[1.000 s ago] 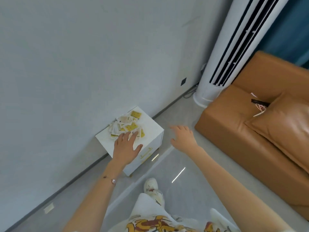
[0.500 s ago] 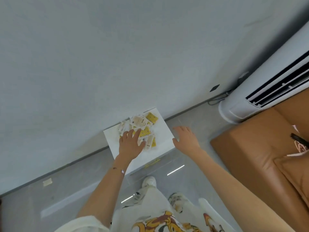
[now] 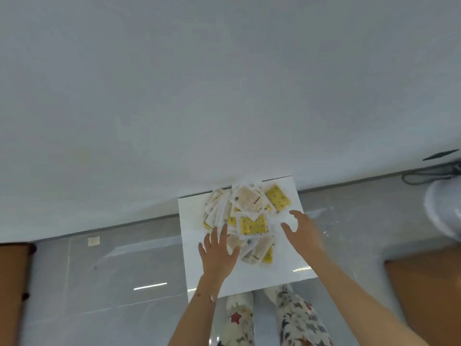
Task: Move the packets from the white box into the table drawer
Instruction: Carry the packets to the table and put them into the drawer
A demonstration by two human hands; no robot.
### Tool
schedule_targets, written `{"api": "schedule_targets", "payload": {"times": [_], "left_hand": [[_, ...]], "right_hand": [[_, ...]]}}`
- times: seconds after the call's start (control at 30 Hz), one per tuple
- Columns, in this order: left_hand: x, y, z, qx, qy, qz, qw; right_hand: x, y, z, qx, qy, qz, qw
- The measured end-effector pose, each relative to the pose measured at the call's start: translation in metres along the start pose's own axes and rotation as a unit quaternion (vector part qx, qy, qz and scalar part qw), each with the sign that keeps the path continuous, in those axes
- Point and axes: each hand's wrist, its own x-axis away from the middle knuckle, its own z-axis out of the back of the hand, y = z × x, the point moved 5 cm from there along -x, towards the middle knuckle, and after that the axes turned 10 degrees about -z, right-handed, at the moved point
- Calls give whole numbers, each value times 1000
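A pile of several yellow and pale packets [image 3: 249,216] lies on the flat white top of a small white table [image 3: 197,221] that stands against the wall. My left hand [image 3: 218,253] rests flat at the pile's near left edge, fingers straight and spread, touching the closest packets. My right hand [image 3: 303,232] hovers at the pile's right side, fingers spread and slightly bent, holding nothing. The table's drawer front is hidden from this top-down view. No separate white box shows.
A grey wall [image 3: 224,83] rises directly behind the table. Glossy grey floor [image 3: 112,270] spreads to the left. Brown sofa edges [image 3: 424,295] sit at the right and far left. A white fan base [image 3: 446,208] with a cable stands at the right. My feet [image 3: 239,313] are just below the table.
The view has swung to look straight down on the table. My right hand has moved in from the table's right edge to the pile's side. My left hand stays at the pile.
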Motion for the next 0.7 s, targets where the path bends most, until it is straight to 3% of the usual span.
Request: {"api": "schedule_targets", "payload": {"times": [0.27, 0.5, 0.7], "left_hand": [[-94, -49, -26, 70, 163, 57, 982], [-102, -49, -38, 90, 212, 84, 969], [-107, -53, -27, 171, 239, 94, 951]], "right_hand": [[-132, -14, -61, 64, 29, 40, 997], [-145, -33, -103, 73, 36, -4, 997], [-154, -12, -81, 23, 54, 1, 998]]}}
